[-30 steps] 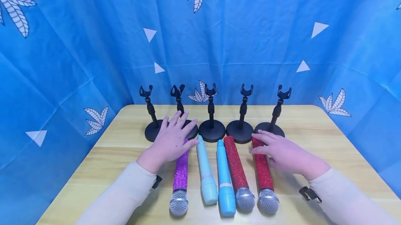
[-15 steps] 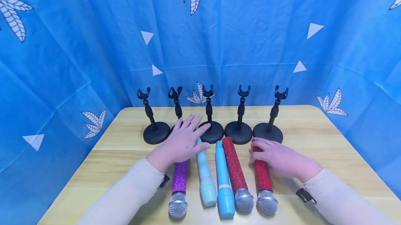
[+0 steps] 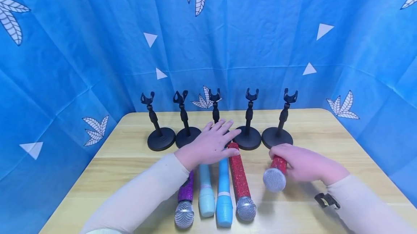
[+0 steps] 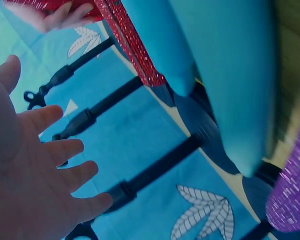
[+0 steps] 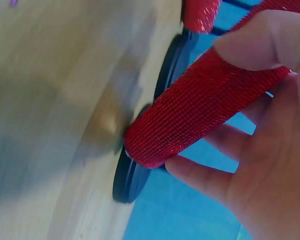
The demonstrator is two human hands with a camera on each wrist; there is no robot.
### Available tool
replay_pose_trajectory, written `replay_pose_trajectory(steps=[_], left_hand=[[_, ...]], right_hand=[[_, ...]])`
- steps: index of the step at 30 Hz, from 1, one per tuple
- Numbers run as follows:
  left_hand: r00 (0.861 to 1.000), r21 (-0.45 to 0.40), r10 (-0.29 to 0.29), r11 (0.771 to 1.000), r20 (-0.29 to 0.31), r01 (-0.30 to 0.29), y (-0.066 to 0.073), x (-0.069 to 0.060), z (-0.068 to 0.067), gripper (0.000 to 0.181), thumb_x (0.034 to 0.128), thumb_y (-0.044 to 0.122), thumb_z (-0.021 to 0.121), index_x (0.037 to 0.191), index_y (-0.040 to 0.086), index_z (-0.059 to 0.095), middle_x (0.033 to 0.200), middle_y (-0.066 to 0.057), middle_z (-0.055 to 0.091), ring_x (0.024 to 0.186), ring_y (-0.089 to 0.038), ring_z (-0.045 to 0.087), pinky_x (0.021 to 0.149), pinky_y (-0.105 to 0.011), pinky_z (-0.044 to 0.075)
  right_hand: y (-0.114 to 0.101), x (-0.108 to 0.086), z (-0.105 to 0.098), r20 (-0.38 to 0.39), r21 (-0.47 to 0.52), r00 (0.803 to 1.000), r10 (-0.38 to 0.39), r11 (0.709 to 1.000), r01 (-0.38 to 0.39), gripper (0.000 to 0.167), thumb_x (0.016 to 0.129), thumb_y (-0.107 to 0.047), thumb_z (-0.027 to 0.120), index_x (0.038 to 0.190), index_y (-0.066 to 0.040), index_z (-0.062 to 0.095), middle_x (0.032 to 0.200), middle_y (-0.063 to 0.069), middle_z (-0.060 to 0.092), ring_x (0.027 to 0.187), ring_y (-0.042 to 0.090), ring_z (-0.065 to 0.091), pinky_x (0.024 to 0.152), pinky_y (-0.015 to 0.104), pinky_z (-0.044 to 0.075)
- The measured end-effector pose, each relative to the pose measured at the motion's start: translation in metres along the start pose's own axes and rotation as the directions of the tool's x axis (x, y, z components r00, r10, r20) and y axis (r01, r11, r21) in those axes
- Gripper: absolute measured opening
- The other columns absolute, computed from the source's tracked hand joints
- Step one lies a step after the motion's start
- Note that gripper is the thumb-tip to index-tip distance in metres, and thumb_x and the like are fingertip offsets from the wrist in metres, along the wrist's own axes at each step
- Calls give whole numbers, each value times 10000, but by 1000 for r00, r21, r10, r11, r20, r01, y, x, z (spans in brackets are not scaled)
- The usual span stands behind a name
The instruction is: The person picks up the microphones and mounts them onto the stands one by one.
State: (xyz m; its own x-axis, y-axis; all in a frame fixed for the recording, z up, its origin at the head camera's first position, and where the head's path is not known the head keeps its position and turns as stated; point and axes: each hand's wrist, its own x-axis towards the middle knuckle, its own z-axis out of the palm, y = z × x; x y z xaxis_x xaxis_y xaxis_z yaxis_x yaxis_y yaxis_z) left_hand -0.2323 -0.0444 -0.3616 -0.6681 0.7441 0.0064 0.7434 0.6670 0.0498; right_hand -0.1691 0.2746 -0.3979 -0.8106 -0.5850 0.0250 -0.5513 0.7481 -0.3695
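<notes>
My right hand [image 3: 307, 163] grips a red glittery microphone [image 3: 279, 163] by its handle, the silver mesh head tipped up toward me. In the right wrist view the thumb lies over the red handle [image 5: 190, 105] and the fingers curve beneath it. My left hand [image 3: 208, 143] hovers with spread fingers over the upper ends of the other microphones and holds nothing; its bare palm [image 4: 30, 170] shows in the left wrist view. Below it lie a purple glittery microphone [image 3: 185, 190], a pale turquoise one [image 3: 206, 190], a blue one [image 3: 223, 190] and a second red one [image 3: 240, 176].
Several black microphone stands with round bases line the back of the wooden table [image 3: 114, 176]. The rightmost stand [image 3: 282, 118] is just beyond my right hand; the leftmost stand [image 3: 156, 121] is at the far left. A blue patterned cloth [image 3: 260, 27] hangs behind.
My right hand has closed round the rightmost red microphone and lifted it, its head tilting up. My left hand has slid right, from over the purple microphone to near the other red one.
</notes>
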Motion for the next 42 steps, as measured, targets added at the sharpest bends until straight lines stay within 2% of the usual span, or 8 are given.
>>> replay_pose_trajectory(steps=[7,13,19,26,30,34,38,42], left_hand=[[999,-29,43,999,9,-42,13,23,1,730,991,701,361,1606,318,274,1671,-32,207,1530,-287,156,1178,-573,201],[997,-141,81,987,19,-77,19,48,0,731,1008,652,402,1612,264,266,1669,-18,212,1518,-229,210,1180,-485,259],[994,-287,106,953,28,-93,28,77,3,760,1010,627,434,1618,217,236,1665,16,220,1519,-151,191,1190,-380,241],[999,-373,24,928,26,-13,43,111,8,775,998,627,462,1622,246,203,1638,79,276,1489,-66,238,1169,-311,274],[999,-489,-31,871,32,43,51,129,6,785,996,593,511,1625,273,168,1635,112,267,1474,-43,260,1160,-307,290],[994,-611,-110,785,23,101,60,148,1,791,994,572,543,1623,278,163,1622,129,287,1445,-43,321,1149,-326,320],[980,-678,-197,718,20,158,71,163,1,761,1001,575,529,1618,289,187,1606,142,320,1419,-49,374,1137,-354,346],[972,-712,-235,679,19,178,80,172,5,680,1031,535,497,1607,288,236,1585,148,359,1409,-44,388,1141,-349,340]], right_hand=[[23,-15,-13,-91,137,994,61,989,-48,401,875,-138,772,1169,-317,567,1062,-147,631,994,106,623,871,443,533],[48,-30,-23,-214,184,967,136,978,-96,374,921,-56,710,1281,-104,622,1181,26,688,1146,314,637,959,586,479],[62,-39,-31,-285,210,939,192,968,-135,376,924,-74,733,1277,-64,604,1195,85,663,1120,347,624,912,376,530],[72,-50,-42,-270,292,915,299,931,-219,424,973,-107,669,1353,18,528,1294,241,621,1141,391,615,861,342,529],[79,-51,-46,-293,314,907,303,926,-208,448,975,-94,660,1368,61,514,1313,275,608,1091,87,622,820,147,467],[83,-48,-49,-299,353,902,311,914,-198,470,986,-107,648,1394,64,486,1349,281,582,1065,-110,522,827,115,436],[83,-46,-49,-301,346,895,331,912,-221,484,990,-119,644,1405,62,471,1351,273,586,1120,59,588,829,121,428],[82,-44,-48,-303,329,890,340,914,-237,503,990,-140,648,1414,57,461,1343,273,592,1153,361,607,820,147,442]])
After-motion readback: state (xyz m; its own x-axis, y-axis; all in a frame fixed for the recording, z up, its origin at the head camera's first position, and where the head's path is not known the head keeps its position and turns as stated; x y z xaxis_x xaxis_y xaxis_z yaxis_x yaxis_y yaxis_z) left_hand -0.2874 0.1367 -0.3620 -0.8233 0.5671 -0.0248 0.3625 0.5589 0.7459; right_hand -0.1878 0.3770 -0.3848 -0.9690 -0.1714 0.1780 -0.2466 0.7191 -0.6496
